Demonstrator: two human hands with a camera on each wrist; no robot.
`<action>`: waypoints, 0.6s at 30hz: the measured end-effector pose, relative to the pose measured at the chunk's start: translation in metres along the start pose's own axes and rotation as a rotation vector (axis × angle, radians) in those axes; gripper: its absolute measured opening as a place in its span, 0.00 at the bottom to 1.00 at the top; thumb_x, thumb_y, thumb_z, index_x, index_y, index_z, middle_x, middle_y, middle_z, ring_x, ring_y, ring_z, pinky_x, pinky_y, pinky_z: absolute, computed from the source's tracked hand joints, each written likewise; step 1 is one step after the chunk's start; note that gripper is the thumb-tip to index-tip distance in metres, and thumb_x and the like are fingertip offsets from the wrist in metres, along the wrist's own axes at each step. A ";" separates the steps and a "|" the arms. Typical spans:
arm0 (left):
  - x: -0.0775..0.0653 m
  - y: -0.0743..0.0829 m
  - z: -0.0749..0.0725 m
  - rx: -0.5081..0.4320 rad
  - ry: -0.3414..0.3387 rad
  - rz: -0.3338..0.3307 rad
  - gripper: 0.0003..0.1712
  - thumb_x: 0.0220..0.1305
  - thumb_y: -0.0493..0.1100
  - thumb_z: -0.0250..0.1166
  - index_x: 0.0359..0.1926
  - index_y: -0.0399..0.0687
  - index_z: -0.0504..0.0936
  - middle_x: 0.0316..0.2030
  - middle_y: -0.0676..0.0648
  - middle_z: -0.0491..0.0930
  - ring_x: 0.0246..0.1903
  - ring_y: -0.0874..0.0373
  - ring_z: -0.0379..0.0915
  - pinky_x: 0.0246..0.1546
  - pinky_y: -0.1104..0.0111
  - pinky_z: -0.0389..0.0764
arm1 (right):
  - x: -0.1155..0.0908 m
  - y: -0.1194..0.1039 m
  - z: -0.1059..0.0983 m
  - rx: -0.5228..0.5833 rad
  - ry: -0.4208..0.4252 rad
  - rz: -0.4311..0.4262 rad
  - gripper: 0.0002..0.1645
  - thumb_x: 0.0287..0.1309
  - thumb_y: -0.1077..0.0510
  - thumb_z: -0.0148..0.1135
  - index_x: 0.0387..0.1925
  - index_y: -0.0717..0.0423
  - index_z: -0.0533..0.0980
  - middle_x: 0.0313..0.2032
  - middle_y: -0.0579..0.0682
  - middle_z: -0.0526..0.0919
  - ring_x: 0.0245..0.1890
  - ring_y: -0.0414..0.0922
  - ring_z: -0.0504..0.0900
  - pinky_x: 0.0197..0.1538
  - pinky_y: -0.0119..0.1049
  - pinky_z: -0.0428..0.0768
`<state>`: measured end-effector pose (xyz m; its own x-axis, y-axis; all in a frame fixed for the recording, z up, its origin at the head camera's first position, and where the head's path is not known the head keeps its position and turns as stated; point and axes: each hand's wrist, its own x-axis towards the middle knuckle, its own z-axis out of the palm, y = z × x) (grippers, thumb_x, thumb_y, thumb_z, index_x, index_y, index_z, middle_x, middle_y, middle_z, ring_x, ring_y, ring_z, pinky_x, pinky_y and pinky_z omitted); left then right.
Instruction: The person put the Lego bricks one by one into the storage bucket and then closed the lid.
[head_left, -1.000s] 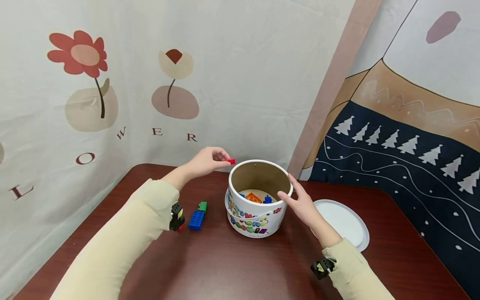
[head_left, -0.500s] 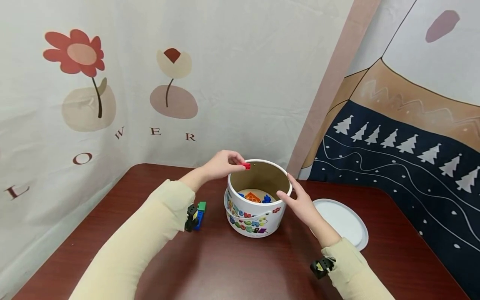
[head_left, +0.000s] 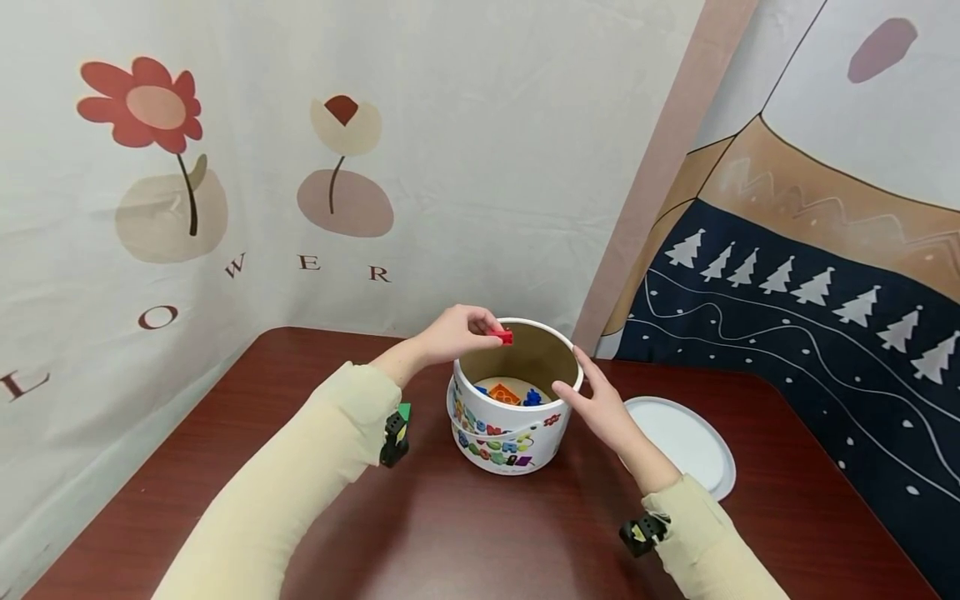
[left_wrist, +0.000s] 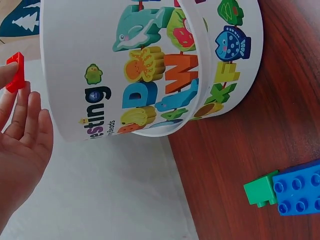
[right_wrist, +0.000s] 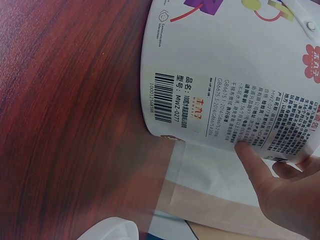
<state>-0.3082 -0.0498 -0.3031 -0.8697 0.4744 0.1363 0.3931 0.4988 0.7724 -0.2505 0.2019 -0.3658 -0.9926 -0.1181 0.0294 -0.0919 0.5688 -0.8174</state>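
Observation:
A small red toy brick (head_left: 507, 337) is pinched between the thumb and fingers of my left hand (head_left: 456, 335), above the opening of a white bucket (head_left: 487, 407) at its left rim. Inside the bucket lie an orange brick (head_left: 504, 394) and some blue pieces (head_left: 532, 397). My right hand (head_left: 606, 412) rests against the bucket's right side, its thumb and fingers spread near the rim. The right wrist view shows that hand's extended digit touching the printed wall. In the left wrist view, a green brick (left_wrist: 261, 190) adjoins a blue studded brick (left_wrist: 300, 192) on the table.
A white round lid (head_left: 686, 442) lies on the dark red-brown table (head_left: 480, 542), right of the bucket. The bucket's white handle (left_wrist: 204, 55) hangs down its side. A printed fabric wall (head_left: 487, 167) stands behind the table.
My left hand has moved right with the red brick, from outside the bucket to over its opening. Its forearm now covers most of the table bricks. The right hand stays on the bucket.

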 end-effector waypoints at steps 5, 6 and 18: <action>-0.002 -0.002 -0.003 0.005 -0.005 0.007 0.15 0.60 0.42 0.63 0.47 0.39 0.79 0.42 0.43 0.80 0.43 0.52 0.74 0.48 0.63 0.78 | -0.001 -0.001 0.000 -0.003 -0.001 -0.006 0.47 0.61 0.42 0.55 0.73 0.46 0.44 0.72 0.57 0.50 0.68 0.59 0.57 0.63 0.60 0.64; -0.004 -0.003 -0.005 0.007 -0.002 0.009 0.16 0.61 0.42 0.63 0.47 0.39 0.79 0.42 0.43 0.80 0.44 0.52 0.74 0.49 0.62 0.78 | -0.001 -0.001 0.000 0.001 0.000 -0.004 0.46 0.61 0.42 0.55 0.73 0.46 0.45 0.72 0.56 0.50 0.68 0.59 0.57 0.63 0.60 0.64; -0.033 -0.037 -0.038 0.050 0.087 -0.039 0.14 0.60 0.44 0.63 0.45 0.41 0.80 0.40 0.43 0.80 0.42 0.52 0.74 0.46 0.61 0.75 | -0.001 -0.003 0.000 0.014 -0.006 0.013 0.47 0.60 0.41 0.55 0.73 0.43 0.44 0.72 0.55 0.49 0.70 0.58 0.55 0.63 0.60 0.63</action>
<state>-0.3051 -0.1115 -0.3124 -0.9062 0.3906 0.1619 0.3713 0.5520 0.7466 -0.2492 0.2002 -0.3635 -0.9932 -0.1158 0.0148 -0.0774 0.5585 -0.8259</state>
